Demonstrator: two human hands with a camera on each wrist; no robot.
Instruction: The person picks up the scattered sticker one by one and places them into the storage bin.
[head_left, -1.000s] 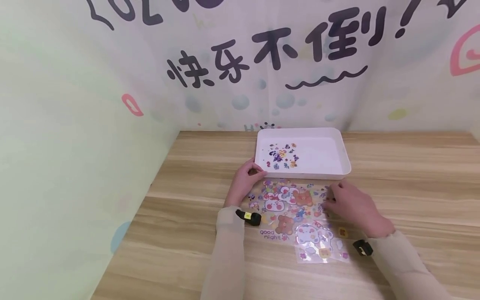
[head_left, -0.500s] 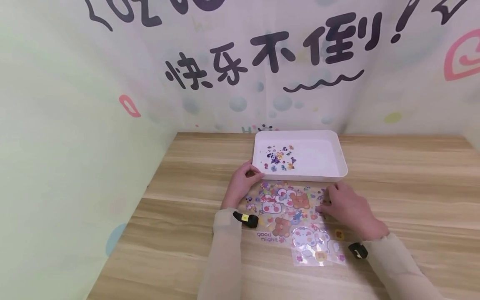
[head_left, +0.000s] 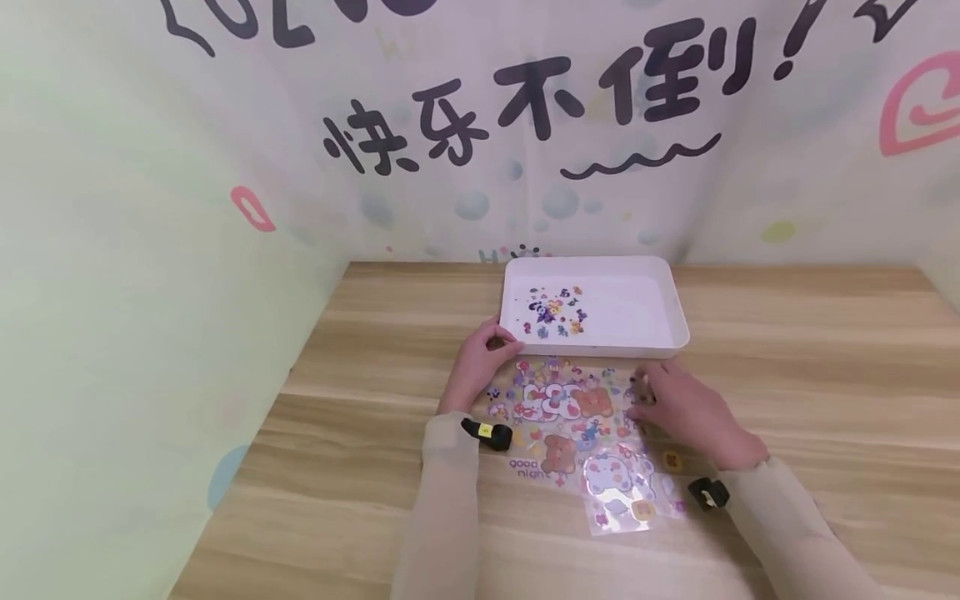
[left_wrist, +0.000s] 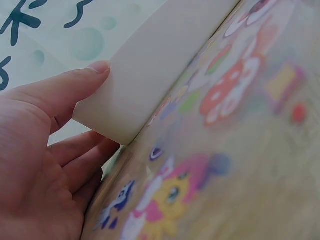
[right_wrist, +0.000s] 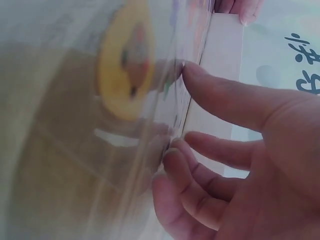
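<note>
- Wooden table (head_left: pixel 787 350) fills the lower half of the head view; patterned backdrop (head_left: pixel 525 125) with dark brush characters across the top.
- White tray (head_left: pixel 667 321) sits centre frame, just above the hands; a cluster of small stickers (head_left: pixel 557 312) lies in its left part.
- Clear sticker sheet (head_left: pixel 592 433) lies flat on the table directly below the tray, printed with bears, rabbits and the words "good night"; its upper edge is just beside the tray's near wall.
- Left hand (head_left: pixel 480 362) at the sheet's upper left corner, by the tray's near-left corner. The left wrist view shows the thumb lying against the tray's corner wall (left_wrist: pixel 150 75) and the fingers (left_wrist: pixel 75 160) loosely curled beside the sheet (left_wrist: pixel 225 150); it grips nothing that can be made out.
- Right hand (head_left: pixel 686 408) at the sheet's right edge, mid frame. The right wrist view shows the fingertips (right_wrist: pixel 172 155) meeting the edge of the transparent sheet (right_wrist: pixel 125 100), thumb extended above; a firm pinch cannot be confirmed.
- Small black devices on both wrists: left (head_left: pixel 486 433), right (head_left: pixel 708 493).
- Beige sleeves cover both forearms, running to the bottom edge of the frame.
</note>
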